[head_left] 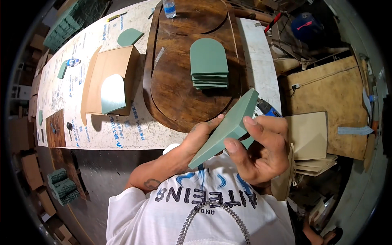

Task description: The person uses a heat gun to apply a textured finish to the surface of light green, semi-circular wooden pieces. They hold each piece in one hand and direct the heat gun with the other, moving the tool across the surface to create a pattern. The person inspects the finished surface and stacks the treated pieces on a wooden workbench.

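Note:
A thick green panel (226,128) is tilted up in front of my chest, its narrow edge toward me. My left hand (201,136) is closed on its left side, with part of the fingers hidden behind it. My right hand (265,149) is at the panel's right edge, thumb and index finger apart on either side of a corner; whether both touch it I cannot tell. Just beyond the right hand shows a blue-and-black tool (267,108), partly covered by the fingers. A stack of green round-topped panels (209,61) rests on the dark wooden top ahead.
The brown oval-patterned wooden top (171,104) lies on a white table (134,136). At left stands an open cardboard box (112,61) with a green panel (113,94) on it. A water bottle (169,9) is at the far side. Wooden boards (308,136) stand at right.

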A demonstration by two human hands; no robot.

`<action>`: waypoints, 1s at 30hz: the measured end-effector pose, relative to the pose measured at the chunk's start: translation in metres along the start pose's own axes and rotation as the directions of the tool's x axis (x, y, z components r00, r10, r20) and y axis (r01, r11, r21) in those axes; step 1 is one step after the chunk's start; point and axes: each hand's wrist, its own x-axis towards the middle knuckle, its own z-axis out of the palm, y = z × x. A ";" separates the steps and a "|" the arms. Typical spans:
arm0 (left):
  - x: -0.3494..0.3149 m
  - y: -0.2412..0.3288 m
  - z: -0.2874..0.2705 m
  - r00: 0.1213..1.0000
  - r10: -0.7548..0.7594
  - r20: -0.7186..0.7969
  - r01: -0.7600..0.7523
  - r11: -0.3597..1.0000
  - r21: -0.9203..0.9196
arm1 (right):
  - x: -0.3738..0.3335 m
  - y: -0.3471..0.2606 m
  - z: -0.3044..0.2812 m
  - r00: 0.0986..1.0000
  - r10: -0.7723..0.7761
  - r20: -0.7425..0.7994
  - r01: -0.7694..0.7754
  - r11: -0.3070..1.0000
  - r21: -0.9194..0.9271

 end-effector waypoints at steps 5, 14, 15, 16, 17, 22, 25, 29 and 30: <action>-0.008 0.004 0.012 0.993 0.050 -0.110 -0.064 0.989 -0.132 | 0.008 -0.005 -0.005 0.993 -0.081 0.090 0.078 0.996 0.032; -0.005 0.009 0.000 0.971 0.112 -0.212 -0.133 0.987 -0.088 | 0.004 0.000 0.003 0.993 -0.097 0.067 0.093 0.994 0.064; -0.003 0.006 -0.003 0.968 0.127 -0.216 -0.148 0.985 -0.084 | 0.003 0.000 0.003 0.994 -0.087 0.066 0.082 0.994 0.069; 0.000 0.005 -0.007 0.963 0.147 -0.227 -0.168 0.983 -0.077 | 0.003 0.001 0.002 0.989 -0.123 0.088 0.119 0.992 0.046; 0.004 0.003 -0.010 0.957 0.167 -0.239 -0.188 0.980 -0.069 | 0.002 0.003 0.002 0.981 -0.158 0.110 0.157 0.987 0.024; 0.004 0.015 -0.023 0.827 0.512 -0.232 -0.505 0.858 0.097 | -0.019 0.001 0.002 0.989 -0.119 0.083 0.117 0.993 0.035; -0.003 0.020 -0.024 0.565 0.775 -0.282 -0.737 0.628 0.249 | -0.017 0.003 -0.003 0.994 0.050 -0.093 -0.035 0.987 0.159; -0.001 0.024 -0.027 0.319 0.898 -0.302 -0.870 0.404 0.282 | -0.006 -0.001 -0.002 0.932 0.308 -0.194 -0.255 0.933 0.256; -0.002 0.023 -0.027 0.251 0.919 -0.304 -0.882 0.347 0.318 | -0.003 -0.001 -0.002 0.921 0.335 -0.197 -0.274 0.920 0.279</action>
